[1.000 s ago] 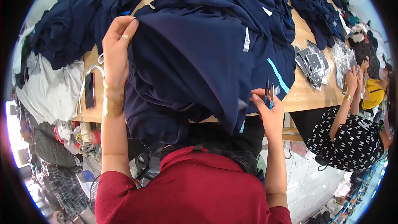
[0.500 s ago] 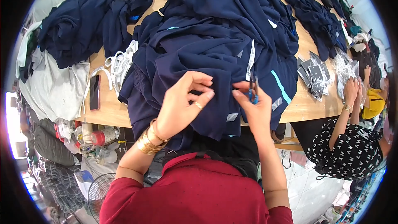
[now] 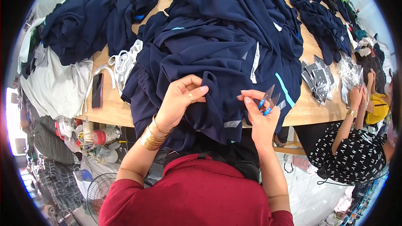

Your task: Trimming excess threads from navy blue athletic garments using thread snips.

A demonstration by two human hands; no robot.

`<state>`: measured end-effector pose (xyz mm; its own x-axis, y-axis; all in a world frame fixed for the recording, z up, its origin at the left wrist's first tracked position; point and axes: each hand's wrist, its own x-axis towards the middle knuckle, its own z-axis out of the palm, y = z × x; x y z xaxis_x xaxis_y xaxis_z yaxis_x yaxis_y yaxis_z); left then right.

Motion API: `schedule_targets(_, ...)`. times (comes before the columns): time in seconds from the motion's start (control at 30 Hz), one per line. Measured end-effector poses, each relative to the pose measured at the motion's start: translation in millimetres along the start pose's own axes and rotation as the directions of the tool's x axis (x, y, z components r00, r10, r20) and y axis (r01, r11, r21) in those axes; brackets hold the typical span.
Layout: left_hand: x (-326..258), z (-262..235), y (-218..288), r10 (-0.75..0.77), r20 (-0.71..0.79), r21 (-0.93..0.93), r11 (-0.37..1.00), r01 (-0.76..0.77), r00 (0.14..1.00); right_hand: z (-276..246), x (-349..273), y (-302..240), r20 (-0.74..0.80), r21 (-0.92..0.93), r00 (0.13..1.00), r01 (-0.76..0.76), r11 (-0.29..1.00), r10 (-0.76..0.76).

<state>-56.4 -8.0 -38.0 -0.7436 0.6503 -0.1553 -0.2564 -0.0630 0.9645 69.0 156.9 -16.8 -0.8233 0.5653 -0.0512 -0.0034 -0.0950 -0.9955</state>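
A heap of dark navy garments [image 3: 234,12] with white and light blue stripes covers the middle of the table. My left hand [image 3: 184,96] is closed, thumb and forefinger pinching a raised fold of navy cloth [image 3: 211,90]. To the right, my right hand [image 3: 261,115] holds small thread snips [image 3: 267,102] with blue handles, the blades pointing up and away from me. That hand's thumb and forefinger come together over the cloth; whether they pinch anything small there is hard to make out. A grey reflective patch [image 3: 232,124] shows on the cloth's near edge between my hands.
On the left are a phone [image 3: 97,92], white cord [image 3: 123,62], grey cloth [image 3: 50,81] and another navy pile [image 3: 83,25]. Packets of dark tags [image 3: 320,81] lie to the right, where a co-worker's hands [image 3: 356,96] rest by clear plastic bags [image 3: 349,71].
My left hand has closed on the cloth and lifted a fold. My right hand has moved slightly right and toward me, tilting the snips to the right.
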Motion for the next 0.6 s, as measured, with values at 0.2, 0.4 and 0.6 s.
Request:
schedule_targets(0.2,-14.4,8.0,20.1,0.020,0.171,-0.471,0.880,0.064,0.985,23.7,-6.7,3.6,0.228,0.017,0.971,-0.076,0.997,0.071)
schedule_targets(0.4,-15.4,-2.7,36.9,0.062,0.251,-0.603,0.791,0.106,0.966,14.6,-4.8,16.2,0.167,0.020,0.969,-0.185,0.982,0.179)
schedule_targets(0.6,-8.1,-22.9,43.1,-0.058,0.184,-0.380,0.916,0.126,0.981,-16.8,15.4,-27.0,-0.017,0.373,0.968,-0.225,0.900,0.250)
